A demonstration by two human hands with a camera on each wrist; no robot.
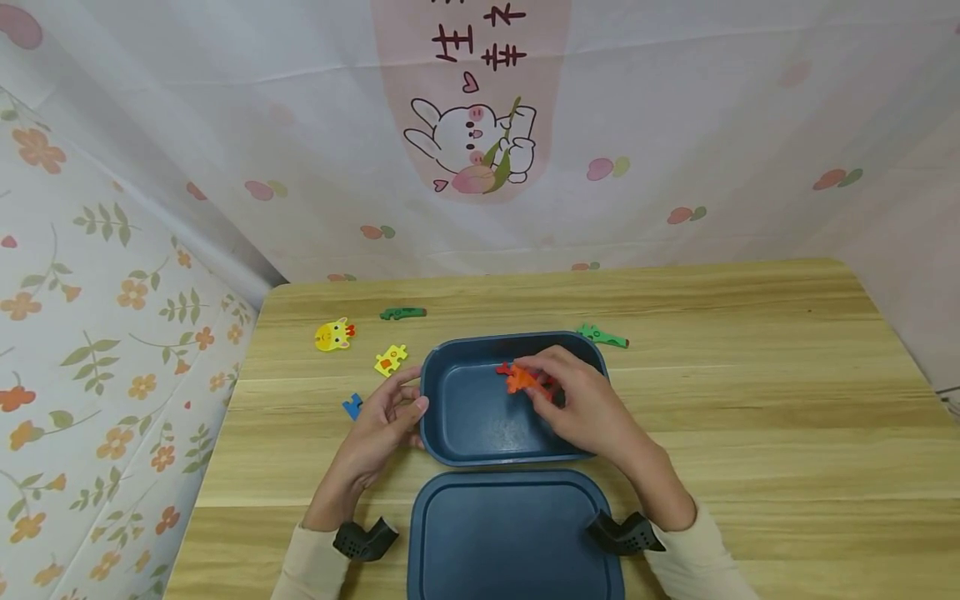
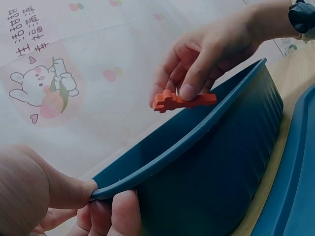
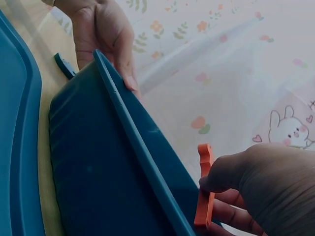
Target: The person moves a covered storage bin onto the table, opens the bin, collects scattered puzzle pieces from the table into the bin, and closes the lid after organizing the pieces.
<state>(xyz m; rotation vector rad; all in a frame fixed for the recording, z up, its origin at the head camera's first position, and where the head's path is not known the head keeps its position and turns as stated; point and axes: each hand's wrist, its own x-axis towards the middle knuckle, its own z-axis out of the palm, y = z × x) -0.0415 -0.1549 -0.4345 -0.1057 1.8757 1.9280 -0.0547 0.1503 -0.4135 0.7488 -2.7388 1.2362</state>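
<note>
My left hand (image 1: 384, 423) pinches the left rim of a dark blue plastic box (image 1: 480, 458), thumb on the edge and fingers outside, as the left wrist view shows. Over the right half of the box, my right hand (image 1: 587, 404) holds an orange puzzle piece (image 1: 519, 380) between thumb and fingers. From the side, this orange piece (image 2: 179, 102) looks thick and knobbly, and it is above the rim. Some red (image 1: 502, 368) shows by the orange piece in the head view; whether it is a separate piece I cannot tell.
A blue lid (image 1: 517, 533) lies in front of the box. Beyond it lie a yellow animal-head piece (image 1: 333, 335), a yellow piece (image 1: 391, 360) and a green piece (image 1: 403, 313); another green piece (image 1: 603, 337) is behind the box. A blue piece (image 1: 352, 406) lies by my left hand.
</note>
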